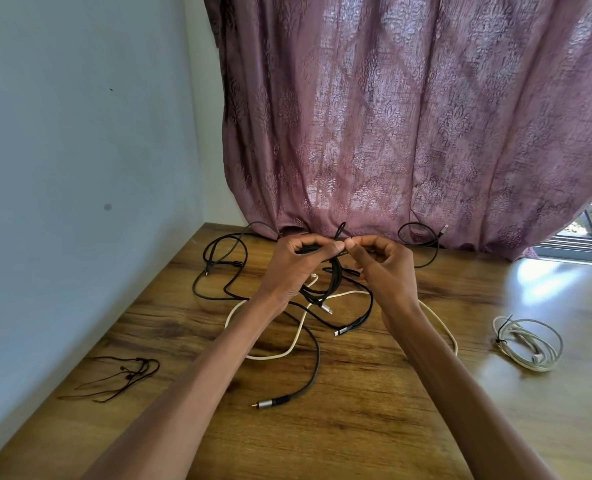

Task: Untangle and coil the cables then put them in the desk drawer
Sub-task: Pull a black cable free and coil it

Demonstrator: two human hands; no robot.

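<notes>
**Both hands on a black cable above a tangle on the desk**

Your left hand [292,263] is curled around a bundle of black cable [324,271], its loops hanging down from your grip toward the wood. Your right hand [379,266] meets it at the fingertips, thumb and forefinger pinching a strand of the same cable, with a small loop standing up just above the point where the two hands touch. Both forearms reach in from the lower edge of the view.

Directly beneath your hands lies the rest of the tangle on the wooden desk [356,410]: a cream cable [296,337] looping under your wrists and out past your right forearm, and a black cable with a metal plug [270,402] trailing toward you. Two silver-tipped connectors rest near the middle of the heap. More black cable [218,268] loops to the left of your hands, and another black loop [422,242] lies at the far edge, touching the hem of the mauve patterned curtain [408,116].

Well apart to your right sits a coiled pale cable [528,342], bound with a dark tie. Well apart to your left, near the blue-grey wall [79,133], lie thin dark cords [121,377]. No drawer shows in this view.
</notes>
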